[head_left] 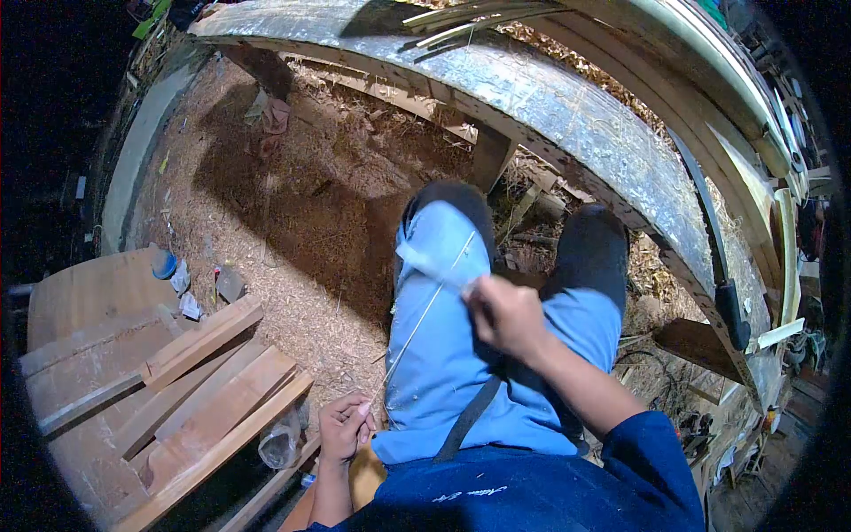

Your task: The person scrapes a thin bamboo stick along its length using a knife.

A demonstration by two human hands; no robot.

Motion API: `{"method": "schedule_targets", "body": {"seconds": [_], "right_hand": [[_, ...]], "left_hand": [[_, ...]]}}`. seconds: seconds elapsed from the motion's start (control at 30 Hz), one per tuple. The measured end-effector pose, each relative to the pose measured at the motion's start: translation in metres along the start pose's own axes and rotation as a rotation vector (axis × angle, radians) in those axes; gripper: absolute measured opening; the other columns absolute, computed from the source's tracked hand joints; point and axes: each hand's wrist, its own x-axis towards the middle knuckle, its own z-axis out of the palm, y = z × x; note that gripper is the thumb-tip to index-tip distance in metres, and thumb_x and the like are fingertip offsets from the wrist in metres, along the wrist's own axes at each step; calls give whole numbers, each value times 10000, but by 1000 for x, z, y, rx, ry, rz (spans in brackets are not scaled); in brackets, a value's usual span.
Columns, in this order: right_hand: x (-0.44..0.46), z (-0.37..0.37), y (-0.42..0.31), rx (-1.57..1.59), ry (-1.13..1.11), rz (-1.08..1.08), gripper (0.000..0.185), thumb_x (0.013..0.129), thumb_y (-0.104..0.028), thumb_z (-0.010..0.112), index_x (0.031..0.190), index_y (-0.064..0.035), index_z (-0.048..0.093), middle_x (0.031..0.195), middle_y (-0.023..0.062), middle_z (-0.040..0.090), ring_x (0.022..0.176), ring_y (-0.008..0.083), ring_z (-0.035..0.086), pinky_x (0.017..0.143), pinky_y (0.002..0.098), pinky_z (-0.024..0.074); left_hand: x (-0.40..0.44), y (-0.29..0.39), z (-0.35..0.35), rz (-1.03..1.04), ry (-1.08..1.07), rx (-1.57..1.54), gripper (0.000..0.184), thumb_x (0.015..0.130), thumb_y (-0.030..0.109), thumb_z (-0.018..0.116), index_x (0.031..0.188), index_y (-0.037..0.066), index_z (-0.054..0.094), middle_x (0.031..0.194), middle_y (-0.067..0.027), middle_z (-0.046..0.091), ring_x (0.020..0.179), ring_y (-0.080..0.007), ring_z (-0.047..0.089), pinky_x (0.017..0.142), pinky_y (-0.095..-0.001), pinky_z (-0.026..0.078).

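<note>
A thin pale strip (pixel 415 330), like split bamboo or cane, runs slantwise over my left thigh. Its lower end is pinched in the fingers of my left hand (pixel 344 427), low beside my hip. My right hand (pixel 510 317) is closed above my lap, gripping what looks like a knife (pixel 430 263) with a broad pale blade. Motion smears that blade, and its handle is hidden in my fist. The blade lies across the strip's upper part; whether the two touch I cannot tell. My blue trousers (pixel 430 399) are beneath both.
A long worn bench (pixel 567 106) curves across the front and right, with pale strips (pixel 483 22) and a black-handled long blade (pixel 729 310) on it. Wooden boards (pixel 222 412) lie at left, near a clear plastic cup (pixel 279 446). Shavings cover the ground (pixel 292 328).
</note>
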Motion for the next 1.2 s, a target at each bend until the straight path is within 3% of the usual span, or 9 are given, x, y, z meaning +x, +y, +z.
{"method": "schedule_targets", "body": {"seconds": [0.07, 0.13, 0.27, 0.4, 0.47, 0.73, 1.0, 1.1, 1.2], "right_hand": [[-5, 6, -3, 0, -2, -17, 160, 944, -121, 728, 944, -36, 592, 840, 204, 707, 735, 412, 708, 601, 469, 548], [12, 2, 1, 6, 135, 280, 167, 946, -140, 732, 943, -42, 597, 831, 195, 708, 722, 414, 702, 582, 473, 540], [-3, -4, -8, -124, -84, -16, 188, 945, -166, 746, 956, -45, 604, 821, 183, 710, 706, 384, 714, 576, 448, 551], [11, -1, -4, -54, 128, 234, 160, 943, -132, 746, 913, -40, 619, 823, 169, 717, 701, 370, 723, 573, 429, 556], [0, 3, 2, -22, 78, 21, 178, 959, -167, 732, 929, -47, 604, 820, 161, 702, 704, 372, 712, 558, 452, 548], [-6, 3, -3, -16, 6, 59, 213, 949, -191, 747, 919, -49, 590, 818, 150, 693, 703, 376, 697, 566, 467, 538], [-7, -3, 0, -18, 1, 63, 210, 952, -197, 742, 924, -50, 594, 825, 150, 700, 702, 376, 700, 567, 471, 538], [-10, 1, 5, -18, 43, 19, 204, 970, -264, 704, 971, -102, 581, 791, 138, 689, 616, 372, 679, 509, 497, 530], [-10, 2, 5, -33, 28, 11, 198, 970, -269, 700, 971, -108, 584, 779, 132, 680, 611, 370, 675, 506, 500, 524]], "left_hand": [[0, -3, -3, -24, 27, -8, 146, 1004, 59, 676, 1100, -46, 706, 712, -113, 691, 457, -92, 529, 430, -243, 395], [-2, 4, -3, -32, 32, 6, 149, 1004, 64, 681, 1099, -46, 707, 713, -115, 691, 460, -92, 531, 433, -245, 396], [-1, 3, -2, -11, 38, 24, 146, 998, 67, 697, 1092, -44, 718, 714, -111, 693, 472, -88, 540, 447, -247, 407], [-6, 12, -1, 54, 32, 130, 140, 995, 60, 701, 1084, -45, 729, 720, -102, 698, 487, -92, 555, 460, -246, 423], [-5, 15, -1, 54, 15, 143, 127, 986, 44, 709, 1082, -33, 741, 723, -87, 697, 513, -102, 577, 470, -247, 437], [37, 37, -18, 142, 394, 183, 221, 1048, 201, 604, 1066, -3, 686, 794, -66, 678, 654, -137, 643, 571, -247, 506], [80, 97, -30, -67, -221, -260, 462, 1052, 312, 561, 1269, -81, 672, 985, -214, 745, 735, -257, 683, 678, -367, 560], [83, 114, -16, -76, -302, 306, 402, 1078, 298, 609, 1223, -57, 731, 859, -121, 735, 669, -143, 635, 617, -288, 510], [83, 108, 1, -126, -396, 419, 285, 1064, 207, 644, 1160, -28, 773, 785, -64, 713, 635, -86, 597, 567, -248, 468]]}}
